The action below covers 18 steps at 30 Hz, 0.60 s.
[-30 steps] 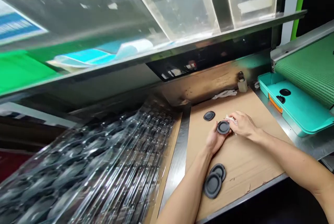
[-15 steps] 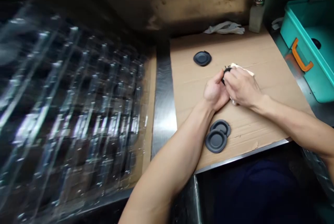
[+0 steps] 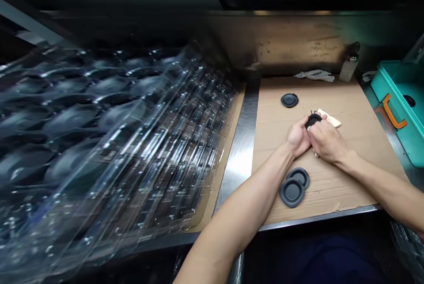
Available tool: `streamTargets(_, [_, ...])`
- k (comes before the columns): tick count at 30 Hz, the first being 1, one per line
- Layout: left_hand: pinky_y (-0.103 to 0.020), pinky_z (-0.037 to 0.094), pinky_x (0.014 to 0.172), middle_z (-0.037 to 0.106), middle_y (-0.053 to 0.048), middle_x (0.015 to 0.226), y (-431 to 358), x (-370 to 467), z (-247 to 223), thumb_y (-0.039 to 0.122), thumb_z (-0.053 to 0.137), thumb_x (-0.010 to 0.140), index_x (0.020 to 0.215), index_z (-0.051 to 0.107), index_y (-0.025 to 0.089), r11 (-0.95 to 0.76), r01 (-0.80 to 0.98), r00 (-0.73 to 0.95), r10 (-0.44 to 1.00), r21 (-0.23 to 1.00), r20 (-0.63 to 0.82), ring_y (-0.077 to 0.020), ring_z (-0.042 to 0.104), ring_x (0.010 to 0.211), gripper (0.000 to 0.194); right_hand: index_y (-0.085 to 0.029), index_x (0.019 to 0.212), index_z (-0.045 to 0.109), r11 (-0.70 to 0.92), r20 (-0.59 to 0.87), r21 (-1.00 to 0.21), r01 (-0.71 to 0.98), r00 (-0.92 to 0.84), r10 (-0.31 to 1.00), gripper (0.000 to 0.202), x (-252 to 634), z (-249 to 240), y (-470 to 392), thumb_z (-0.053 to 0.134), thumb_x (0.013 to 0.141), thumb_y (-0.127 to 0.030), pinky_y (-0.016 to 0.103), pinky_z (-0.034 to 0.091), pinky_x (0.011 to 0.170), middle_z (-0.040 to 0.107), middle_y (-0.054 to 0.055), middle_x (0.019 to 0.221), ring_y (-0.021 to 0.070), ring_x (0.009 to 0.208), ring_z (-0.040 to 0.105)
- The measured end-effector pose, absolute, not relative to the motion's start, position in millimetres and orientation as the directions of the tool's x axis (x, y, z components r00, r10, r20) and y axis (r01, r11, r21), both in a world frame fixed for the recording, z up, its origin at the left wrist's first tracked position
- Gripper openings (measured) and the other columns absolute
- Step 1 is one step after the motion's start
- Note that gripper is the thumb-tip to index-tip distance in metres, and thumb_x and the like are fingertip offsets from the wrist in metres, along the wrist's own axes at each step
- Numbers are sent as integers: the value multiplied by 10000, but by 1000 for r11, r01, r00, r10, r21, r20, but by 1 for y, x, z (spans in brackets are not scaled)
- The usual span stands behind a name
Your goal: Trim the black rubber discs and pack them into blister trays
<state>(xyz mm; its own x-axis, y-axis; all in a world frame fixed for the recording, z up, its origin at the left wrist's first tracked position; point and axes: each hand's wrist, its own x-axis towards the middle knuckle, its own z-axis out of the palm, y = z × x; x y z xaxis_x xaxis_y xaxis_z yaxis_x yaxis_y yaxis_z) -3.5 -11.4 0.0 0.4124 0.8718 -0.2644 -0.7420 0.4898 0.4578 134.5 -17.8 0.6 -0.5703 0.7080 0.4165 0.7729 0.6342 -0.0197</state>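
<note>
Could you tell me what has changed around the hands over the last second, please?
The left hand still holds the dark round part, now mostly covered as the right hand has closed over it with the white cloth. Nothing was let go. The two overlapping round parts, the single one on the cardboard sheet and the small bottle lie as before.

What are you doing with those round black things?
A person holds one round black part in the left hand, with the right hand pressed against it together with a pale cloth. Two more black parts lie overlapped on the cardboard sheet near the wrist, and another one sits farther back. Clear plastic trays are stacked on the left, and a teal bin stands on the right.
</note>
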Motion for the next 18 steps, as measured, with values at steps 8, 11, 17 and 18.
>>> streamTargets(8, [-396, 464, 1143, 730, -162, 1235, -9, -3, -5, 316, 365, 1080, 1182, 698, 91, 488, -749, 423, 873, 449, -243, -242, 655, 1237, 415, -194, 907, 605, 613, 419, -28, 790, -547, 725, 211, 146, -2, -19, 421, 1009, -176, 371, 419, 814, 646, 112, 940, 263, 885, 517])
streamTargets(11, [-393, 474, 1135, 738, -150, 1196, -8, -2, -7, 306, 359, 1084, 1107, 708, 105, 486, -750, 420, 874, 449, -245, -228, 662, 1216, 403, -199, 901, 600, 557, 463, -45, 829, -477, 747, 209, 145, -3, -17, 426, 1017, -183, 355, 404, 781, 643, 106, 917, 254, 872, 517])
streamTargets(17, [-394, 567, 1002, 750, -147, 1072, -7, -4, -7, 318, 326, 1092, 1012, 703, 103, 534, -707, 462, 845, 465, -269, -221, 720, 1021, 441, -212, 861, 588, 518, 565, -137, 844, -363, 741, 241, 159, 7, -3, 432, 1042, -247, 358, 405, 769, 622, 84, 847, 246, 838, 516])
streamTargets(18, [-389, 588, 954, 750, -148, 1045, -7, -5, -6, 341, 315, 1095, 1012, 702, 100, 548, -685, 475, 835, 480, -277, -219, 726, 970, 464, -209, 889, 597, 533, 585, -173, 828, -349, 732, 239, 163, 10, -2, 431, 1051, -267, 358, 417, 790, 629, 85, 868, 244, 855, 525])
